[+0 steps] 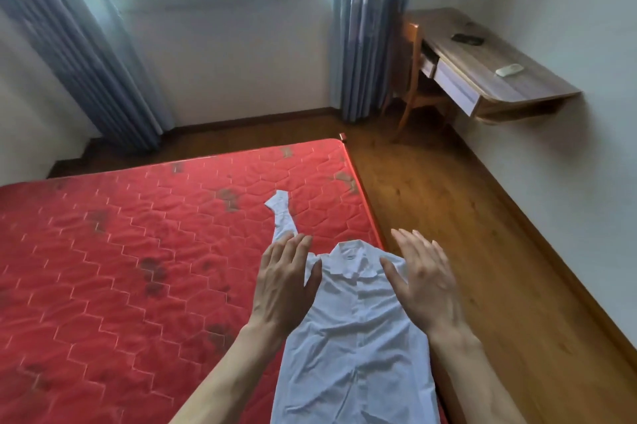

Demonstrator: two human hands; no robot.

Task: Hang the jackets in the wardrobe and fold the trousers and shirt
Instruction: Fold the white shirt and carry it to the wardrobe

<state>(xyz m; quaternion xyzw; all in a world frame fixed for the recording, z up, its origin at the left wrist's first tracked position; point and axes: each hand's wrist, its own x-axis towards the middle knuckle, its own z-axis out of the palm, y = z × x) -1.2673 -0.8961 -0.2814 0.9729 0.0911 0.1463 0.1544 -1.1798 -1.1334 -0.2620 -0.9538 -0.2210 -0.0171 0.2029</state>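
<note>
A white collared shirt (358,327) lies face up along the right edge of the red mattress (120,268), collar pointing away from me. One sleeve stretches out past the collar toward the far end of the bed. My left hand (286,282) is open with fingers straight, over the shirt's left shoulder. My right hand (422,278) is open too, palm down over the right shoulder. Whether the palms touch the cloth I cannot tell. No jackets or trousers are in view.
The mattress edge (362,196) runs close beside the shirt, with wooden floor (482,251) to the right. A wall-mounted wooden desk (499,78) with a chair (410,78) stands at the far right. Blue curtains (365,27) frame a window behind the bed.
</note>
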